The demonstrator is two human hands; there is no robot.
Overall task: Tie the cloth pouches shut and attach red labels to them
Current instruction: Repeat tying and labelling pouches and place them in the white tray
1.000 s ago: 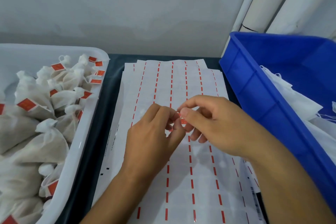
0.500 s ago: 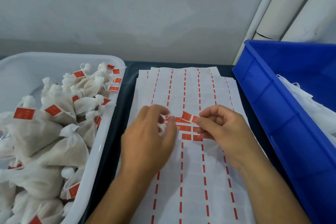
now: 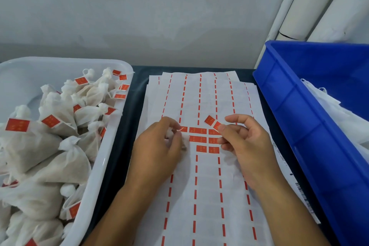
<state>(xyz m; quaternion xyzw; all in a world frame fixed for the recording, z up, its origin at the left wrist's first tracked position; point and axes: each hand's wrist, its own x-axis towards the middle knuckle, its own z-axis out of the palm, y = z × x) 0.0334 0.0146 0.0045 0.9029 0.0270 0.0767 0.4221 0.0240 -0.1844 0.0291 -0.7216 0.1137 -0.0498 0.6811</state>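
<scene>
Lower left, the white tub (image 3: 111, 154) holds finished pouches (image 3: 65, 158). At centre, my left hand (image 3: 159, 152) pinches a pouch string (image 3: 180, 130); my right hand (image 3: 245, 146) pinches a red label (image 3: 211, 121). I fear its adhesive folding onto itself before wrapping.

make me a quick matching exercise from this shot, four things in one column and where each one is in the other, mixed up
Things:
1. peeled red label
2. tied pouches
3. label sheets
4. loose white cloth

Places:
A. in the blue bin
B. flat on the table between the two bins
C. pinched in the right hand
D. piled in the white tub

Pairs: 1-C, 2-D, 3-B, 4-A
</scene>
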